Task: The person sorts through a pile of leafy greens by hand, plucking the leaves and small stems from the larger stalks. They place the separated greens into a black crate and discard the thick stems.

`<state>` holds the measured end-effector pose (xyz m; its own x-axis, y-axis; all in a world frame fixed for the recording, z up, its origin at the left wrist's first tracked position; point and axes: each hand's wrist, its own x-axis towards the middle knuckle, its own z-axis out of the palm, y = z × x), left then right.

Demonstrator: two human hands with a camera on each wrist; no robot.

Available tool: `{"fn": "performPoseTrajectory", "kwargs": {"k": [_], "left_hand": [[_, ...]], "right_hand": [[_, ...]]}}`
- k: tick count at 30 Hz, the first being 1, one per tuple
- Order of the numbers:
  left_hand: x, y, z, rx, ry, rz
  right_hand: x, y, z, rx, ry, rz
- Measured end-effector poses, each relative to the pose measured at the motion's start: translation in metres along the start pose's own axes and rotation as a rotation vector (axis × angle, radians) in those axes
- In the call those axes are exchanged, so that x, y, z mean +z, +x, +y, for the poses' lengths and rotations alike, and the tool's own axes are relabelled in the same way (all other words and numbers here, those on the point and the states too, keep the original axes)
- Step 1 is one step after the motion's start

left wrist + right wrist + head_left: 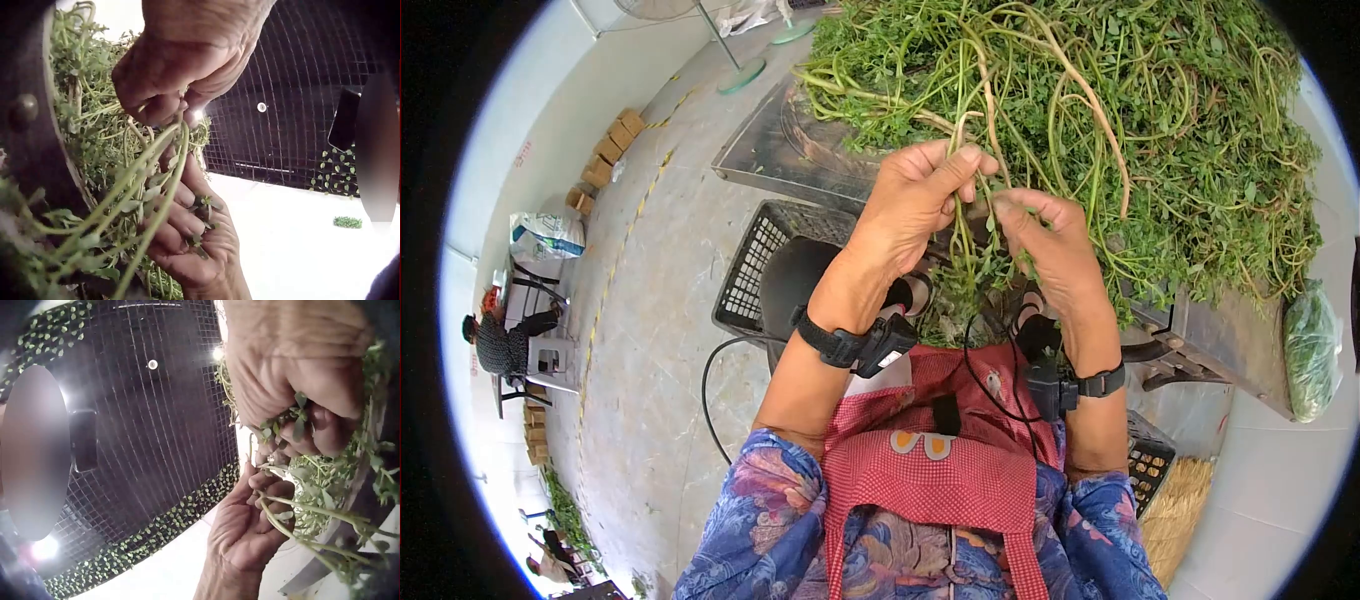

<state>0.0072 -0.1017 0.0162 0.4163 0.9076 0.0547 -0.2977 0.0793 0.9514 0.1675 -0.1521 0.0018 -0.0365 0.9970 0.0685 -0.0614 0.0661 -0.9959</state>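
Note:
My left hand (915,195) pinches a few green plant stems (963,240) between thumb and fingers. Pale root ends stick up above the grip, and leafy parts hang down below it. Close beside it, my right hand (1055,245) has its fingers curled, with its fingertips right at the same stems. A small leafy sprig (299,419) pokes out between the right fingers in the right wrist view. Behind both hands lies a big heap of leafy, purslane-like plants (1200,170), with long bare roots (1090,95) on top.
The heap lies on a dark table (765,150). Below the table's left end stands a black plastic crate (745,285). A plastic bag of greens (1308,350) hangs at the right edge. Another crate (1150,450) sits by my right elbow. A seated person (505,345) is far left.

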Motion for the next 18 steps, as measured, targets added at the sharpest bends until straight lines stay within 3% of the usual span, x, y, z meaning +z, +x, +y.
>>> {"fn": "performPoseTrajectory", "kwargs": {"k": [10,13,15,16,18], "left_hand": [[0.006,-0.006,-0.006,-0.006,-0.036,-0.108],[0.01,-0.006,-0.008,-0.012,-0.028,-0.124],[0.017,-0.008,-0.007,-0.025,0.001,-0.072],[0.017,-0.009,-0.007,-0.026,0.001,-0.072],[0.017,-0.009,-0.008,-0.031,-0.011,-0.096]], "right_hand": [[0.004,-0.002,-0.003,0.112,0.252,0.039],[0.008,0.001,0.005,0.035,0.18,0.081],[0.011,0.006,0.012,-0.232,0.024,0.133],[0.01,0.004,0.009,-0.231,0.024,0.134],[0.004,-0.001,-0.003,0.107,0.292,0.097]]}}
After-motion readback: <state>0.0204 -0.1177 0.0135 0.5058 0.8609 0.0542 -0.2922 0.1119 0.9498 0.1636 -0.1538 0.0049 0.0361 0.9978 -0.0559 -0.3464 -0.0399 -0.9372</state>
